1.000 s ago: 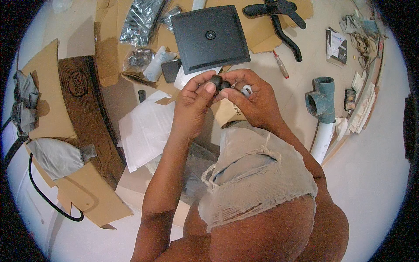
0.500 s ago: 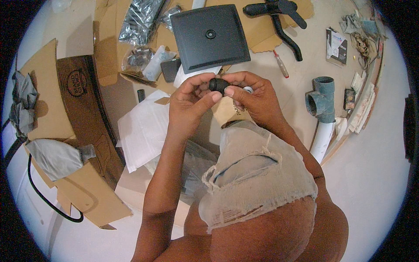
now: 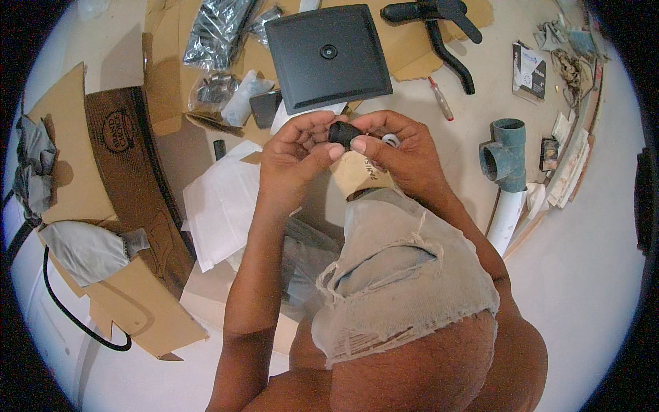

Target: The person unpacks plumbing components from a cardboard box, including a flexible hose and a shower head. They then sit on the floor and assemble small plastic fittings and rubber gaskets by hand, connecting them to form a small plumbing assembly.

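Both hands meet just above the middle of the view and pinch one small black cap (image 3: 343, 132) between them. The left hand (image 3: 292, 161) closes on it from nine o'clock, thumb tip pressed against its lower side and the other fingers curled over the top. The right hand (image 3: 401, 154) closes on it from three o'clock, thumb lying across the cap's front. A white ring (image 3: 390, 140) shows just at three o'clock of the cap, against the right hand's fingers; whether it is held or only lies behind them cannot be told. Directly at six o'clock of the cap, a tan cardboard piece (image 3: 360, 175) rests on the person's knee, which is covered by frayed pale shorts (image 3: 398, 275).

At twelve o'clock of the hands a square black plate (image 3: 328, 56) with a round hole in its middle lies on the floor (image 3: 583, 275). A black curved armrest (image 3: 439, 27) lies at one o'clock on flattened cardboard. A small screwdriver (image 3: 441, 99) with a red handle lies near the right hand at two o'clock. At three o'clock stands a grey pipe tee (image 3: 504, 151) fitted on a white pipe (image 3: 506, 220). At nine o'clock a white sheet (image 3: 220, 206) lies on the floor, with a brown cardboard box (image 3: 137, 178) beyond it. Clear bags of hardware (image 3: 220, 31) lie at eleven o'clock.
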### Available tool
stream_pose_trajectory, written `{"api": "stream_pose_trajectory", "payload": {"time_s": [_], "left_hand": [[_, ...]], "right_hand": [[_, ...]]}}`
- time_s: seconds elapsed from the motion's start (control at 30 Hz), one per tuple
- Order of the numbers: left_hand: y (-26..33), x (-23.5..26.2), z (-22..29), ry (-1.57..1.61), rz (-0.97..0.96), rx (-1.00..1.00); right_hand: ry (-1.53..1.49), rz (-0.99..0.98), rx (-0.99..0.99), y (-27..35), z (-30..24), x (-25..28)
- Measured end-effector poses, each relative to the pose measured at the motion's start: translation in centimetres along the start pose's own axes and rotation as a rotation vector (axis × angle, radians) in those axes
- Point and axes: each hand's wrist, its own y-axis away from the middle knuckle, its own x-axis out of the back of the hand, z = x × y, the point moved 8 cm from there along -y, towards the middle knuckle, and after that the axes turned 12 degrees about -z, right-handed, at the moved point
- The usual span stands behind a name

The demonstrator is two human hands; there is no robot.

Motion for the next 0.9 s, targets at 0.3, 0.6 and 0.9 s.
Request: {"api": "stream_pose_trajectory", "payload": {"time_s": [0.3,0.6,0.9], "left_hand": [[0.3,-0.6,0.4,-0.173,0.025,0.031],[0.3,-0.7,0.9,-0.295,0.031,0.0],[0.6,-0.8,1.1,-0.312,0.033,0.041]], "right_hand": [[-0.17,-0.033,-0.057,-0.2,1.9,0.2],[-0.106,-0.008,-0.026,-0.2,1.8,0.8],[0.026,0.005,-0.01,0.1,0.8,1.2]]}}
